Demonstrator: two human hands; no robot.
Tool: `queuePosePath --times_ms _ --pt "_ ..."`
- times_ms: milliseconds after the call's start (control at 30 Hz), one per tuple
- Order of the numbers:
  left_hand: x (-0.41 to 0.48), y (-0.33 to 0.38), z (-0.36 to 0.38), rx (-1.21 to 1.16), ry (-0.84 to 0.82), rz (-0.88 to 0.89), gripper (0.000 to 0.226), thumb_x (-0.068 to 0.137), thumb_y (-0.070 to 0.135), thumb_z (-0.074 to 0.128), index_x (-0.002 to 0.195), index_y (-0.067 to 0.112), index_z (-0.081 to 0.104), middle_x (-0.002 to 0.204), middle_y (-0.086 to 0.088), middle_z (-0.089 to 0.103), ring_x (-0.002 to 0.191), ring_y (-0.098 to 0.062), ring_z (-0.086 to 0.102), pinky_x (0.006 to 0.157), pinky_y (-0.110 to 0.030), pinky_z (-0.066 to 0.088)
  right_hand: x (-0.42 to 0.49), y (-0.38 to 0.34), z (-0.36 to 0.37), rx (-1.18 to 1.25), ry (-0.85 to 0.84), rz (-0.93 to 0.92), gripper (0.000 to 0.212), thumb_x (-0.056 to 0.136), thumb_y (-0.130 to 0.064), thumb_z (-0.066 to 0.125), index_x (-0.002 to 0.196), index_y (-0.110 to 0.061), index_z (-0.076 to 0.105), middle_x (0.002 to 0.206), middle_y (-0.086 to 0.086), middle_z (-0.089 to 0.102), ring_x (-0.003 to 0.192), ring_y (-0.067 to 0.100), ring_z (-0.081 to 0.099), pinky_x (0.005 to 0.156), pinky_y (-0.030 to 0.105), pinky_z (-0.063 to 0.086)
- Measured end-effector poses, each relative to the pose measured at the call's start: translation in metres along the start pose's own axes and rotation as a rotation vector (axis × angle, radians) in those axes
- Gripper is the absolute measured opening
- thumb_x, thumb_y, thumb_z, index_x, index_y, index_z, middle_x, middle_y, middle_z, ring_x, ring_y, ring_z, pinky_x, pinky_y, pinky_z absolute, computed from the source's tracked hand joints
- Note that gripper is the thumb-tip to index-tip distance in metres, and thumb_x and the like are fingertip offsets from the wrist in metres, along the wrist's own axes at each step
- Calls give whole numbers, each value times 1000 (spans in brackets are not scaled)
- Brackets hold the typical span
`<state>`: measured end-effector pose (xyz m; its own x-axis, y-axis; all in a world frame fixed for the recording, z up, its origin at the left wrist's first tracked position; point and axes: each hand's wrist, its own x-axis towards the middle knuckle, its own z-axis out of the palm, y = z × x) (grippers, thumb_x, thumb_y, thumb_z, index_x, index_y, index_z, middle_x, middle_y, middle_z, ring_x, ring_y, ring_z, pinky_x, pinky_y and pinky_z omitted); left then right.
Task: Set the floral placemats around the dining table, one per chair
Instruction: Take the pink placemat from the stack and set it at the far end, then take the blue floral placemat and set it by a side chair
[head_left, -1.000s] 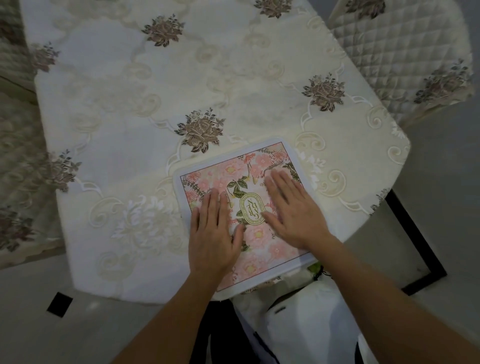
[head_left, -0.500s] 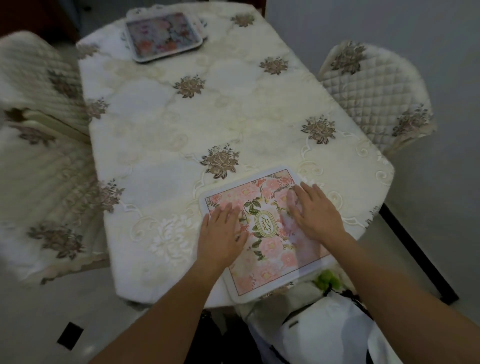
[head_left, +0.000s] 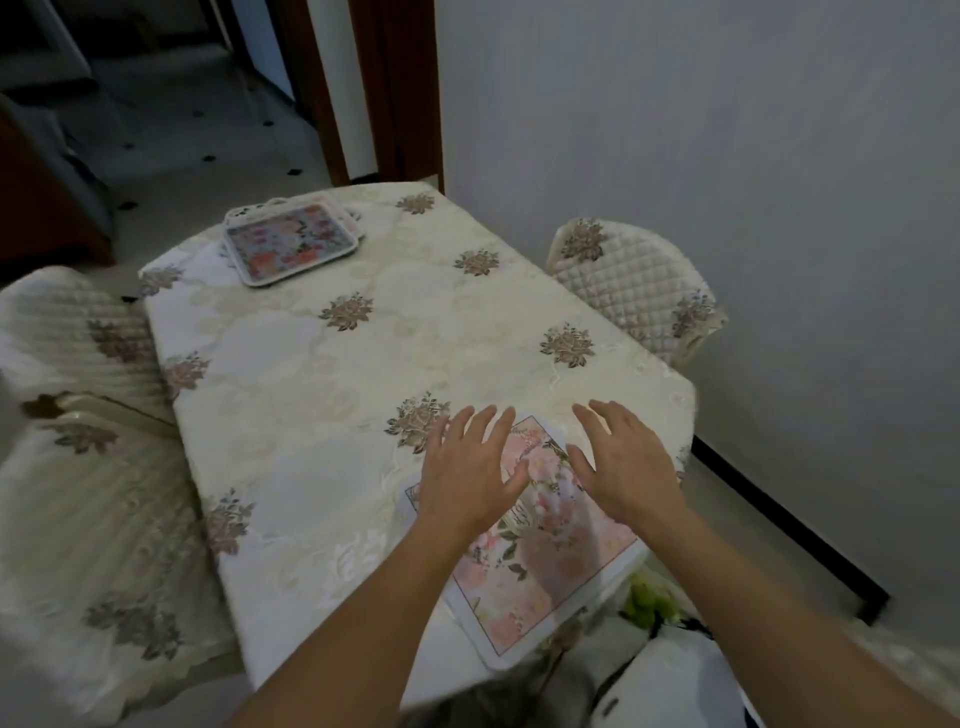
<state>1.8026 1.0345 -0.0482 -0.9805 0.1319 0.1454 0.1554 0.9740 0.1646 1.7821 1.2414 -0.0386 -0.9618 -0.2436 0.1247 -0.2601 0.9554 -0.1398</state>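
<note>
A pink floral placemat (head_left: 540, 561) with a white border lies flat at the near end of the dining table (head_left: 311, 395), its near corner reaching the table's edge. My left hand (head_left: 470, 470) and my right hand (head_left: 626, 460) hover just above its far half, fingers spread, holding nothing. At the far end of the table lies a small stack of floral placemats (head_left: 291, 244).
The table wears a cream tablecloth with brown flower motifs. Quilted cream chairs stand at the right (head_left: 639, 291) by the wall and at the left (head_left: 72, 332). A white bag (head_left: 670, 686) with something green sits below the table's near edge. A doorway opens beyond the far end.
Both hands have lifted off the near placemat and moved toward its far edge. The view has tilted up, bringing the far stack, wall and doorway into sight.
</note>
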Motion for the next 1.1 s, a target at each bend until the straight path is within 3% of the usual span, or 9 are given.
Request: queuePosePath --times_ms 233,433,567,900,1100 --pt "-4 -6 -5 10 -23 79 69 91 62 34 152 30 30 154 1 41 144 -24 33 119 -50 22 -29 -21 -1 12 35 62 53 94 -45 41 135 -16 57 132 12 62 123 33 57 96 46 51" --pt "-25 -44 -10 27 21 36 68 87 62 36 146 27 43 146 -1 52 136 -25 44 114 -49 32 -32 -55 7 26 22 25 50 93 -42 48 134 -15 58 128 12 64 119 32 59 92 45 52" --pt "-56 -84 -18 46 47 -59 61 87 59 42 140 28 48 141 0 56 131 -24 49 111 -47 36 -19 -97 17 57 -9 -65 56 93 -46 37 134 -14 58 128 13 64 119 32 59 92 45 52" --pt "-156 -183 -57 156 185 -438 62 87 55 45 139 22 53 138 -3 59 124 -28 56 104 -48 44 2 -248 47 102 -24 -491 49 91 -40 60 134 -17 58 133 11 63 122 32 58 96 46 50" --pt "-236 -207 -87 221 269 -742 56 85 52 48 131 22 59 129 -3 64 115 -28 59 97 -45 46 -4 -315 47 165 -30 -758 49 91 -40 53 134 -17 58 133 10 62 123 32 57 93 44 50"
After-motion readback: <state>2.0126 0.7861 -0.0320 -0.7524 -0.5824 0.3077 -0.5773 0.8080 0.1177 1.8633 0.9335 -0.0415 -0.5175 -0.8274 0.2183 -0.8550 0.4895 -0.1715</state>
